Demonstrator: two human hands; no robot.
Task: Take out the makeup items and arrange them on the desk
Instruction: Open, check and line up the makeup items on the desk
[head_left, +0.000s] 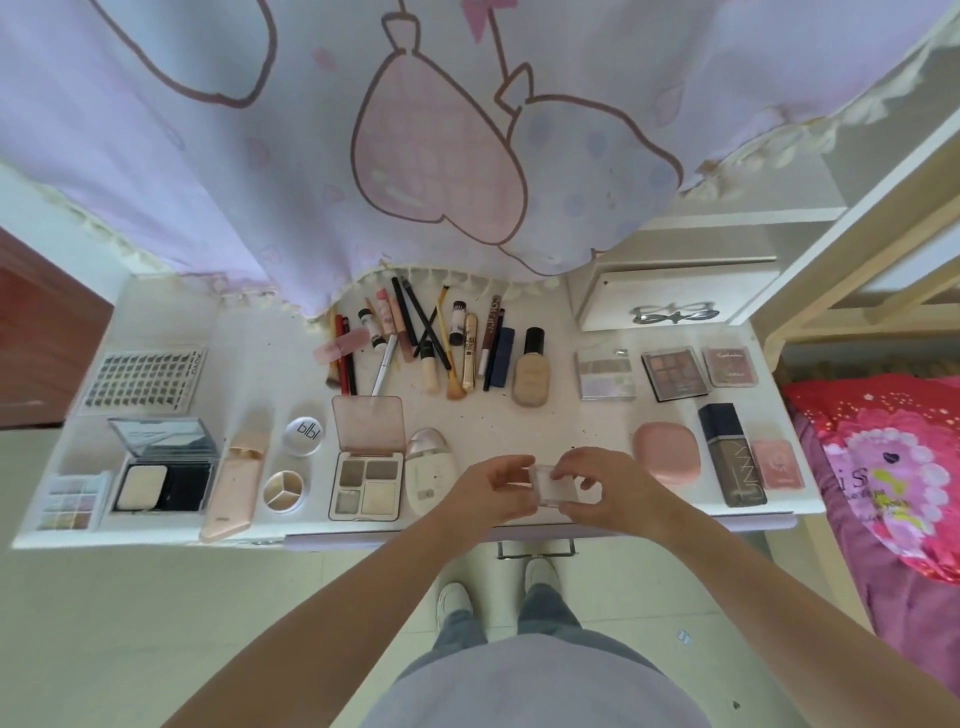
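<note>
A small clear plastic compact case (560, 487) sits just above the front edge of the white desk (519, 431). My left hand (496, 491) grips its left side and my right hand (597, 480) pinches its right side and top. Many makeup items lie spread over the desk: an open eyeshadow palette (368, 483), a foundation bottle (531, 382), a pink round compact (667, 452), a dark foundation bottle (731, 454), and a row of pencils and brushes (426, 340).
A white drawer box (670, 299) stands at the back right. A lilac curtain (415, 130) hangs over the desk's rear. An open powder compact (163, 467) and a lash sheet (145, 379) lie at left. A red bedspread (883, 467) is to the right.
</note>
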